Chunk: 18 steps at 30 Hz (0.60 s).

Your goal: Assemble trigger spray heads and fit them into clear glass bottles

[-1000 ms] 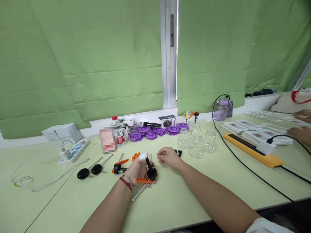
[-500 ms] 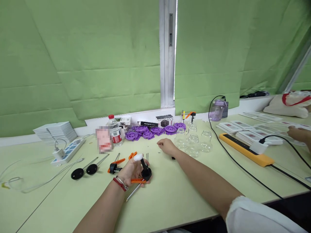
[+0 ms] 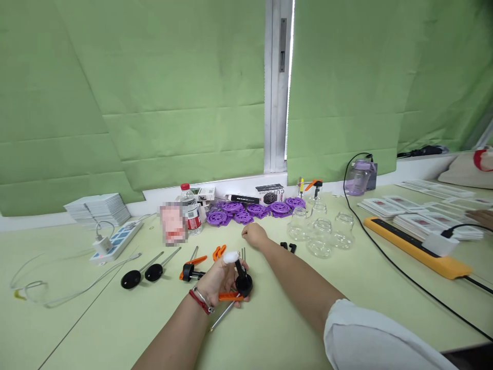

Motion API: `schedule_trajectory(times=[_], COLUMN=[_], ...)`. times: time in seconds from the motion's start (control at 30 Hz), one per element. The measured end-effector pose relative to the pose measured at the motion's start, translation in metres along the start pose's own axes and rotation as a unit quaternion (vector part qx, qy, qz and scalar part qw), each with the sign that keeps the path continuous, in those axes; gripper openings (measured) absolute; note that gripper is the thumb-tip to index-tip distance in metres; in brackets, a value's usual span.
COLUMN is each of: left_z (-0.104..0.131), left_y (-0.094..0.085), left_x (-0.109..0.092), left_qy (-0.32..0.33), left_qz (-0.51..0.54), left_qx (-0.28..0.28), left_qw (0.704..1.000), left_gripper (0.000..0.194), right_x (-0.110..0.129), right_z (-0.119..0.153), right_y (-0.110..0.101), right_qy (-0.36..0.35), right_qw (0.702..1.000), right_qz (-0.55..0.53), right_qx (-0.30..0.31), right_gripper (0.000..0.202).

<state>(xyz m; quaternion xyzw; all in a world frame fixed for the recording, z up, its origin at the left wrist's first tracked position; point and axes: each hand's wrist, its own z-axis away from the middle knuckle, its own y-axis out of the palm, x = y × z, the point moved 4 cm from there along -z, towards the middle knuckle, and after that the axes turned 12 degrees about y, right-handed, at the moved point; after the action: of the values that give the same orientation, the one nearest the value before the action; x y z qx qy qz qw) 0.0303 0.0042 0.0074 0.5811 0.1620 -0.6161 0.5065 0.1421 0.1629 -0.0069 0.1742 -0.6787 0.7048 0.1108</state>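
My left hand (image 3: 221, 282) is closed around a black pump head (image 3: 243, 284) with an orange lever (image 3: 230, 296) and a thin metal tube (image 3: 222, 316) pointing down to the left. White wrapping (image 3: 231, 257) covers its thumb tip. Farther forward, my right hand (image 3: 254, 236) hovers low over the table, fingers pressed together; anything between them is hidden. Loose orange levers (image 3: 219, 252) lie between the hands and the bottle. A second black pump head (image 3: 188, 272) rests left of my left hand. Small black elbow pieces (image 3: 288, 247) are beside my right forearm.
Several clear glass bottles (image 3: 319, 244) stand right of centre, with purple plastic parts (image 3: 256, 209) behind. Two black discs with rods (image 3: 131, 279) lie left. A yellow power strip (image 3: 416, 249) and cable stretch along the right. Another person's hand (image 3: 480, 217) shows at the far right edge.
My right hand has moved left across the table, uncovering more of the black elbow pieces. The view has turned slightly left. My left hand keeps its hold on the pump head.
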Motion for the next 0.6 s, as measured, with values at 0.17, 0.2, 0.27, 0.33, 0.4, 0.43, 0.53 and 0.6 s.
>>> schedule_trajectory(times=[0.17,0.2,0.27,0.33,0.4,0.43,0.53,0.6], left_z=[0.0,0.0,-0.001,-0.001,0.0,0.0,0.001,0.0], left_y=[0.001,0.001,0.0,0.001,0.002,0.004,0.007,0.009], left_x=[0.0,0.0,0.0,0.0,-0.001,-0.001,-0.003,-0.004], left_qy=[0.003,0.005,0.009,0.01,0.011,0.011,0.013,0.018], left_qz=[-0.006,-0.007,-0.009,-0.014,-0.025,-0.033,-0.061,-0.08], left_qx=[0.001,0.0,0.001,0.002,0.002,-0.001,-0.004,0.001], left_qw=[1.0,1.0,1.0,1.0,1.0,0.999,0.998,0.997], left_gripper=[0.054,0.054,0.053,0.052,0.052,0.053,0.052,0.051], right_x=[-0.001,-0.001,0.001,0.001,-0.001,-0.003,-0.009,-0.012], right_z=[0.002,0.004,0.011,0.023,0.04,0.049,0.082,0.104], right_y=[-0.001,-0.002,-0.008,-0.016,-0.024,-0.027,-0.032,-0.032], right_qy=[-0.007,-0.011,-0.021,-0.035,-0.043,-0.045,-0.067,-0.086], right_qw=[0.997,0.996,0.992,0.985,0.976,0.97,0.922,0.854], right_qz=[-0.071,-0.086,-0.123,-0.168,-0.214,-0.237,-0.364,-0.468], right_qx=[0.005,0.006,0.003,-0.001,0.007,0.018,0.111,0.21], right_gripper=[0.013,0.012,0.012,0.014,0.018,0.02,0.015,0.017])
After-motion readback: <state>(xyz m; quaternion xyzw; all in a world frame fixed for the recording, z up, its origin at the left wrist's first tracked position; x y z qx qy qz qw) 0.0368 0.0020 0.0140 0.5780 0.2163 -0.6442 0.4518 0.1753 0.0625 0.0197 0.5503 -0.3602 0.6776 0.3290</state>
